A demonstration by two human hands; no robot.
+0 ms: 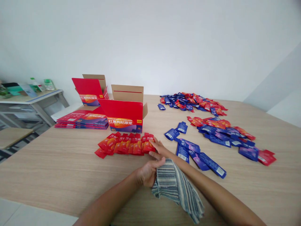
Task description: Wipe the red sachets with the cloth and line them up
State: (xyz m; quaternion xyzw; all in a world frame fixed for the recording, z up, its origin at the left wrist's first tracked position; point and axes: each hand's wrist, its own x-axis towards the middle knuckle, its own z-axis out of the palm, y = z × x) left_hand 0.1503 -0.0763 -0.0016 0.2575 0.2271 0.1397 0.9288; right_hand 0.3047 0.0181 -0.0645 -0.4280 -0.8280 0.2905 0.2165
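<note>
My left hand [148, 173] is closed around a grey-blue striped cloth [175, 182], which hangs loosely to the right below it. My right hand [160, 148] reaches past the cloth, fingers extended and apart, and its fingertips touch the right edge of the last red pouch [148, 143] in a row. The other red pouches [127, 143] lie overlapping to the left of it, printed with orange fruit. Directly behind the row stands an open red and purple carton [125, 117] with its flaps raised.
Another open carton [89, 91] and a stack of flattened cartons [82, 119] sit at the back left. Loose blue pouches [183, 153] lie to the right, with mixed blue and red pouches [223, 131] beyond and a larger pile [192, 102] near the wall. A side desk [28, 99] stands left.
</note>
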